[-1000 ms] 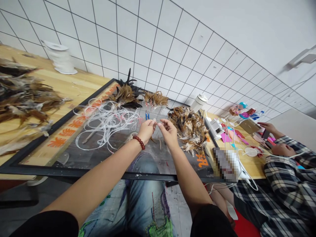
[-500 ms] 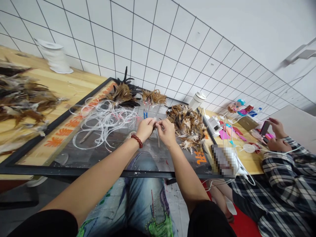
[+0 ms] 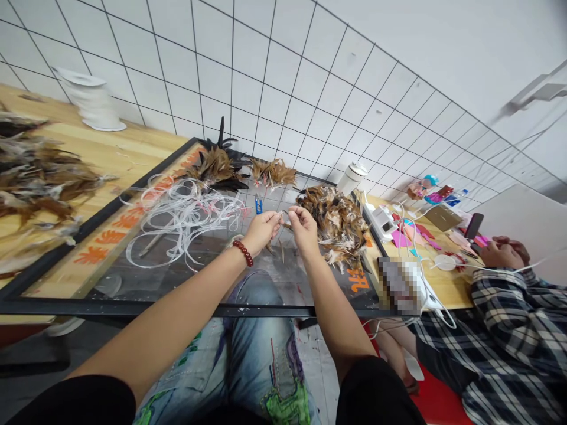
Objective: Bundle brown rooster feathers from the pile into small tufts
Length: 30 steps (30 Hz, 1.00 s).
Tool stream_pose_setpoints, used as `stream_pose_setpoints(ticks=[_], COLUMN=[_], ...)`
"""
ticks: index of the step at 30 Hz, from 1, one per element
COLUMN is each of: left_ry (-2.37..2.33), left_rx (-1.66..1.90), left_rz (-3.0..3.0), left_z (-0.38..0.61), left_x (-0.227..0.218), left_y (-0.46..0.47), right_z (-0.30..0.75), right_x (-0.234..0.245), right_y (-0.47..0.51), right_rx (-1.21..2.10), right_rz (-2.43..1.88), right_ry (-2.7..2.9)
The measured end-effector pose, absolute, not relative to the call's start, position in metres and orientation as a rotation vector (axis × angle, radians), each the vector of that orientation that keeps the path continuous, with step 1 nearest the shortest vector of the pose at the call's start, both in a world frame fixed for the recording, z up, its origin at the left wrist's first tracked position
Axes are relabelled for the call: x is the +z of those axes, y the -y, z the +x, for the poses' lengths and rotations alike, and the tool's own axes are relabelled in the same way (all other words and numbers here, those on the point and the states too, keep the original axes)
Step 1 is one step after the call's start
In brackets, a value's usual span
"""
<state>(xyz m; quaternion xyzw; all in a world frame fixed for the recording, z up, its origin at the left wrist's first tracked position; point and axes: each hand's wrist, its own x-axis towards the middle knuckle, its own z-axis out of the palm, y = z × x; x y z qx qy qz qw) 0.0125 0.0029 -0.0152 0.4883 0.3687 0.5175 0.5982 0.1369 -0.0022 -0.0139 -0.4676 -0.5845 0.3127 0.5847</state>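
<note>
My left hand [image 3: 264, 229] and my right hand [image 3: 303, 224] are held close together over the glass sheet [image 3: 186, 271], both with fingers pinched. Between them they grip a small bundle of brown feathers [image 3: 283, 223], and thin quill ends hang down below the fingers. A red bead bracelet [image 3: 244, 252] is on my left wrist. A pile of brown feathers [image 3: 336, 221] lies just right of my right hand. A tangle of white plastic strips [image 3: 186, 215] lies to the left of my left hand. Small blue snips [image 3: 258, 204] lie beyond my hands.
More feather bunches [image 3: 221, 165] lie at the far edge of the glass and feathers [image 3: 39, 183] cover the wooden table on the left. A white spool [image 3: 91, 100] stands by the wire grid. On the right a person in a plaid shirt [image 3: 514, 330] sits by a cluttered table with a phone [image 3: 473, 225].
My hands came together, then parted slightly while keeping the feather bundle pinched. The person on the right lowered both hands from the phone to the table.
</note>
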Motion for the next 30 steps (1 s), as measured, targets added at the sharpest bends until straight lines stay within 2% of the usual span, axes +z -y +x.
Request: stream_pose_setpoints(ticks=[4, 7, 21, 30], left_ry=[-0.78, -0.743, -0.691, -0.614], left_rx=[1.173, 1.152, 0.943, 0.868], left_rz=[1.083, 1.088, 1.1, 0.963], left_z=[0.012, 0.012, 0.008, 0.008], left_x=[-0.014, -0.013, -0.012, -0.005], left_y=[-0.002, -0.001, 0.001, 0.003], right_z=[0.14, 0.14, 0.14, 0.138], right_x=[-0.012, -0.01, -0.01, -0.011], right_y=[-0.001, 0.001, 0.003, 0.004], right_rx=[1.079, 1.175, 1.031, 1.122], right_rz=[-0.975, -0.92, -1.005, -1.112], right_ry=[1.245, 1.25, 1.288, 1.193])
